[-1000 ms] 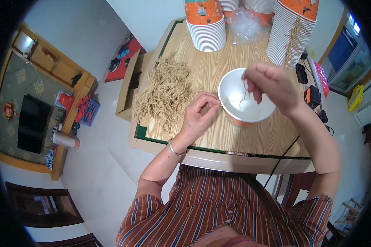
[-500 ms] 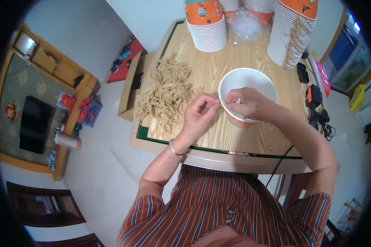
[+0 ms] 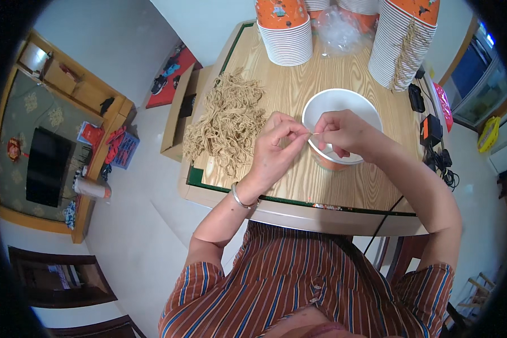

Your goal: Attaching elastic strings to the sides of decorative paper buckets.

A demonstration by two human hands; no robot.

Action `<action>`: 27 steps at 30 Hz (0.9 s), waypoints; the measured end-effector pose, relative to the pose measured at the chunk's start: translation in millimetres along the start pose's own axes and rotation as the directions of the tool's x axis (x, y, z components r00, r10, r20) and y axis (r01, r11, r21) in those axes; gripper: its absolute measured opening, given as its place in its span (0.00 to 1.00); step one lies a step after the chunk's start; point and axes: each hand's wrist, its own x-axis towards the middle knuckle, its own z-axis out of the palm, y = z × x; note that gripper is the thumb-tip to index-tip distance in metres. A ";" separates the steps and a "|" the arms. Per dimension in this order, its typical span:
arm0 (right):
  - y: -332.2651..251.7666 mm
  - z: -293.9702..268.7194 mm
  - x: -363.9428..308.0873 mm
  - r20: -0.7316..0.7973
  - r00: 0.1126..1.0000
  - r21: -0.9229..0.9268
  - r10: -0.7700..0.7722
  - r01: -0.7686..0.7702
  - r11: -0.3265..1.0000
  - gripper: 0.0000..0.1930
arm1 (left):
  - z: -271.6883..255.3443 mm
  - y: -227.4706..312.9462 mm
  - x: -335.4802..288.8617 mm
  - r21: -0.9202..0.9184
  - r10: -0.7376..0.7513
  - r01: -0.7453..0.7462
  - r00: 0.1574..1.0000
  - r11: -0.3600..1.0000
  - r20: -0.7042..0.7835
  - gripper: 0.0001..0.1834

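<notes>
A paper bucket (image 3: 335, 98), white inside and orange outside, stands with its mouth up on the table. By the near-left part of its rim, my left hand (image 3: 277, 147) pinches a thin tan cord (image 3: 313, 133) between thumb and forefinger. My right hand (image 3: 346, 134) reaches over the bucket's mouth and pinches the same cord close by, so the fingertips of both hands almost meet. Whether the cord passes through the bucket's wall is hidden by the fingers. To the left of my left hand lies a loose heap of tan cords (image 3: 228, 121).
Tall stacks of nested orange-and-white buckets (image 3: 287, 42) (image 3: 397, 53) line the table's far side, with a clear plastic bag (image 3: 341, 34) between them. Black cables and an adapter (image 3: 431, 130) lie along the right edge. A cardboard box (image 3: 177, 127) stands beyond the left edge.
Both hands have shifted slightly right. My right fingers have turned and drawn a little away from the left ones, with a short bit of cord showing between.
</notes>
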 end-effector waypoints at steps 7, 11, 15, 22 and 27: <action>8.4 -11.2 5.3 0.139 0.989 0.168 0.055 -0.078 0.983 0.08 | 6.4 0.8 7.3 -0.048 -0.100 0.101 0.995 0.994 0.026 0.05; 5.5 -13.9 8.3 0.144 0.982 0.223 0.122 -0.152 0.963 0.11 | 7.8 -5.2 5.4 -0.039 -0.062 0.063 0.997 0.997 0.038 0.06; 4.1 -12.5 15.8 0.160 0.978 0.161 0.130 -0.156 0.975 0.11 | 8.9 -8.8 1.2 -0.029 -0.044 0.045 0.998 0.999 0.033 0.07; 3.1 -18.1 23.6 0.256 0.954 0.116 0.158 -0.192 0.974 0.06 | 7.3 -9.5 0.9 -0.044 -0.054 0.057 0.997 0.997 0.047 0.07; 1.0 -13.7 26.7 0.243 0.959 0.065 0.145 -0.165 0.984 0.04 | 4.1 -4.6 0.6 0.015 -0.039 0.039 0.997 0.999 0.061 0.06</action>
